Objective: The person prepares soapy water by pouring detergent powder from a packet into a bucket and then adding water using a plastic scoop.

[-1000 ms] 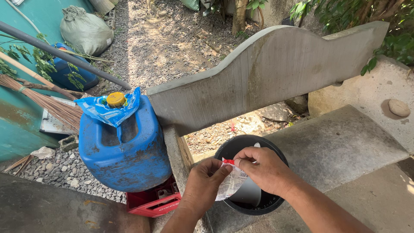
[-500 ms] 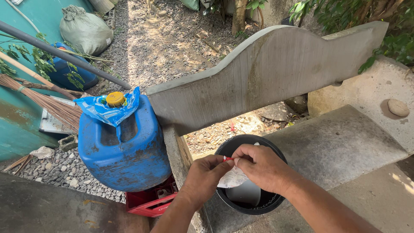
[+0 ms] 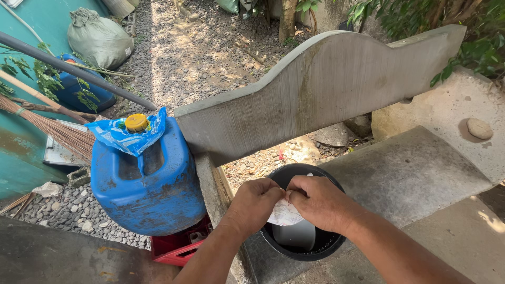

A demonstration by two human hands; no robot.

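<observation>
Both my hands pinch a small white sachet over a round black bucket. My left hand grips the sachet's top left part with closed fingers. My right hand grips it from the right, knuckles up. The two hands touch at the fingertips and hide the sachet's top edge. Something pale lies inside the bucket below the sachet. The bucket stands on a concrete bench seat.
A blue plastic jerrycan with a yellow cap and a blue wrapper on top stands at left, on a red crate. A curved concrete backrest rises behind the bucket. A broom and a sack lie on gravel at far left.
My hands have drawn closer together and crumpled the sachet; its red top edge, visible a second ago, is now hidden between my fingers. The view has shifted slightly.
</observation>
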